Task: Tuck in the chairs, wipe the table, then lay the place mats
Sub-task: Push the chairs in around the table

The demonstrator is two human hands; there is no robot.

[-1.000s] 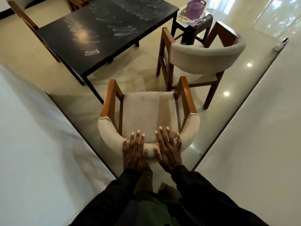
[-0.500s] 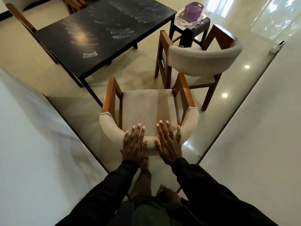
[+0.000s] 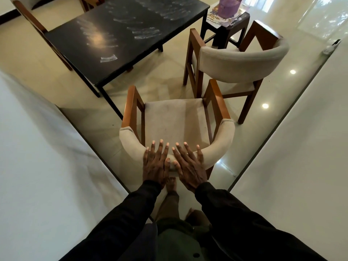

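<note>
Off the near corner of the table (image 3: 131, 53), left hand (image 3: 155, 164) and right hand (image 3: 190, 166) press flat, fingers straight, gripping nothing, on the near chair (image 3: 175, 119); second chair (image 3: 243, 59) untucked, table smeared, no mats laid.

Narrow passage between left wall (image 3: 37, 166) and right wall (image 3: 301, 166); near chair (image 3: 175, 119) filling most of it. Open floor (image 3: 150, 80) ahead, between near chair and table (image 3: 120, 40) corner. Table leg (image 3: 111, 103) close to near chair's left arm. Second chair (image 3: 241, 61) just beside near chair's right arm, blocking right side. Small stand (image 3: 224, 31) beyond second chair, just beside table's far end. Bare floor right of second chair, along right wall.
</note>
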